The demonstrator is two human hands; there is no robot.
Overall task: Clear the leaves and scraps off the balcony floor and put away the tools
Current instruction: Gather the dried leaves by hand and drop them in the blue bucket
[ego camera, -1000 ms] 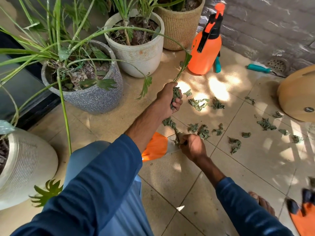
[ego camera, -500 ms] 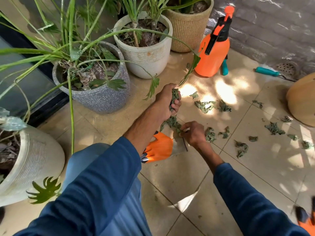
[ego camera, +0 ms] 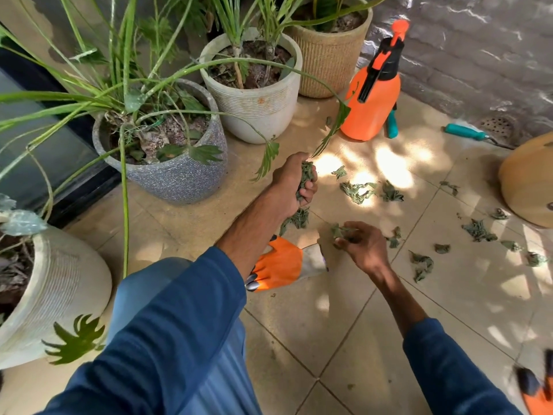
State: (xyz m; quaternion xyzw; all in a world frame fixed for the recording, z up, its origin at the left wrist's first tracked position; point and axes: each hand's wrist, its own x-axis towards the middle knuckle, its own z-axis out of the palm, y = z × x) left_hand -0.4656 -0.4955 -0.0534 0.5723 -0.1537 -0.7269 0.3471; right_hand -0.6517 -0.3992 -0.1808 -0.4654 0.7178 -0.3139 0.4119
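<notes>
- Grips a wad of leaves (ego camera: 304,176) in curled left hand (ego camera: 291,190).
- Pinches a scrap (ego camera: 341,231) with right hand (ego camera: 363,248), low over the floor (ego camera: 344,324).
- Likely light, limp, crumbly: scoop gently in bunches.

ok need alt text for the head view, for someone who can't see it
A person's left hand grips a bunch of wilted leaves while the right hand pinches another leaf low over the tiled floor. More scraps lie scattered around, near an orange glove, an orange spray bottle and potted plants.
</notes>
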